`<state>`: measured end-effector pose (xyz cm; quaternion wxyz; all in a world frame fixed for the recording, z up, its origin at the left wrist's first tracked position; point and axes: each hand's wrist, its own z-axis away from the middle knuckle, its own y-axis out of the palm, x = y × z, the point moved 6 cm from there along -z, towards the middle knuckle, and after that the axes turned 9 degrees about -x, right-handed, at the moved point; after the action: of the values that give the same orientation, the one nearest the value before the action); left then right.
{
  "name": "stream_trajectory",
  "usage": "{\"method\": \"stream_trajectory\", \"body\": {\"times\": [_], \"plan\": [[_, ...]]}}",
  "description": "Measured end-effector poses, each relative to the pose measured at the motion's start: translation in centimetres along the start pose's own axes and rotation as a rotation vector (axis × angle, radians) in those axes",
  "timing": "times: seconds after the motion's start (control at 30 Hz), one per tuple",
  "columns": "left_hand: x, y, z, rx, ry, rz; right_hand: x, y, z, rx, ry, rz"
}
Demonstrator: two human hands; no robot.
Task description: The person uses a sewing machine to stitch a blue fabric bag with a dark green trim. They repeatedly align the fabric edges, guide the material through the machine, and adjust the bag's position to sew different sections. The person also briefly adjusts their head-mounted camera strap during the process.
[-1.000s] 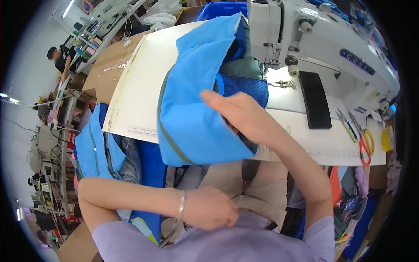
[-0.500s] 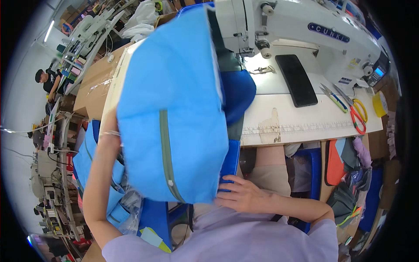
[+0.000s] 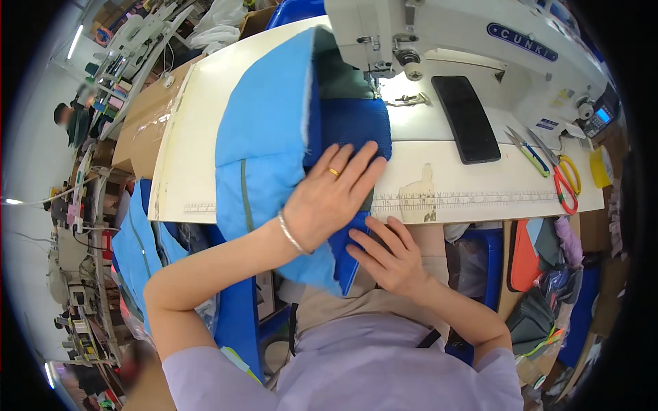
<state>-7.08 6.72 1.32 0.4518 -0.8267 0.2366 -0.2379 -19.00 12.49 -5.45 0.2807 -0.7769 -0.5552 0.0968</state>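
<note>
A light blue fabric piece [image 3: 264, 103] with a grey-green zipper strip [image 3: 245, 198] lies folded over on the sewing table, its lower part hanging past the front edge. Dark blue mesh [image 3: 351, 122] on its inner side runs up under the head of the sewing machine [image 3: 367, 34]. My left hand [image 3: 325, 202], wearing a ring and bracelet, rests flat on the mesh with fingers stretched out. Beside the hanging dark blue edge, my right hand [image 3: 397, 264] has its fingers spread, fingertips at the fabric; its thumb is hidden. The stitching point is partly covered.
Right of the needle lie a black phone [image 3: 466, 120], thread snips [image 3: 528, 152] and red-and-yellow-handled scissors [image 3: 563, 179]. A yellow tape roll [image 3: 601, 166] sits at the table's right end. More blue pieces [image 3: 137, 240] hang at the left. A person [image 3: 75, 120] is far left.
My left hand has come from the piece's left side onto the mesh. The light blue fabric has folded leftward and lower, exposing the mesh. My right hand has shifted slightly up and right.
</note>
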Motion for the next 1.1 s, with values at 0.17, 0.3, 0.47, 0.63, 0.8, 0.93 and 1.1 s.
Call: {"method": "stream_trajectory", "body": {"times": [0.17,0.3,0.47,0.63,0.8,0.93,1.1], "plan": [[3.0,-2.1,-0.3,0.055,0.068,-0.006,0.5,-2.2,0.0,0.022,0.041,-0.166],[4.3,-3.2,0.9,0.186,0.113,-0.122,0.0,-2.3,-0.2,0.034,0.096,-0.270],[6.2,-3.9,-0.3,-0.102,0.040,-0.022,0.1,-2.0,-0.3,-0.006,0.148,-0.318],[3.8,-4.3,-1.4,-0.153,0.177,0.077,0.2,-2.0,-0.5,-0.002,0.164,-0.331],[-0.4,-2.2,1.1,0.087,0.193,0.053,0.2,-3.3,-1.6,-0.005,0.164,-0.320],[0.3,-2.1,0.9,0.064,0.077,0.198,0.4,-5.0,-3.3,-0.019,0.142,-0.316],[1.1,-2.4,-0.4,0.106,-0.062,0.335,0.8,-5.7,-4.7,-0.054,0.109,-0.316]]}}
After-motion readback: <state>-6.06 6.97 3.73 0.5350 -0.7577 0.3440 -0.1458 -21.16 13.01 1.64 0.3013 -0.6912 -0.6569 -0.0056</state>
